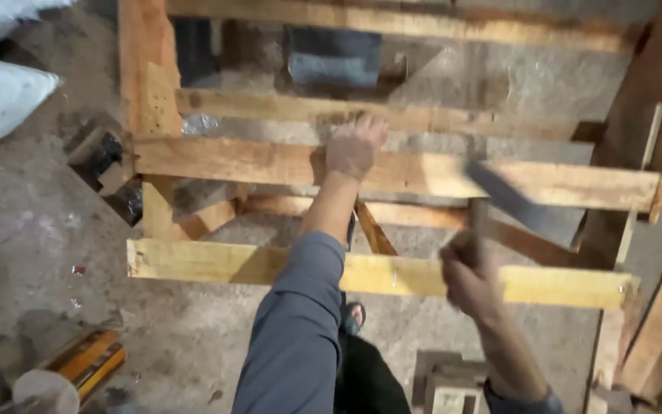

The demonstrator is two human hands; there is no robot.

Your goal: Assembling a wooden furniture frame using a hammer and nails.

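Pressing on the middle rail (254, 162) of the wooden frame (147, 77), my left hand (354, 146) lies flat, gripping nothing. My right hand (470, 282) is clenched around a blurred hammer (503, 201) above the pale front rail (216, 262). I note a cylindrical can (70, 372) on the floor (32, 222); I cannot tell its contents.

Single head view, steep downward look, close over wooden frame (392, 172) and concrete floor (32, 230).

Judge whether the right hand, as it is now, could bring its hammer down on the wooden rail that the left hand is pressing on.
Probably yes. The right hand holds the hammer raised just beside the rail, with open air between them. The left hand rests on that rail further along, apart from the hammer head.
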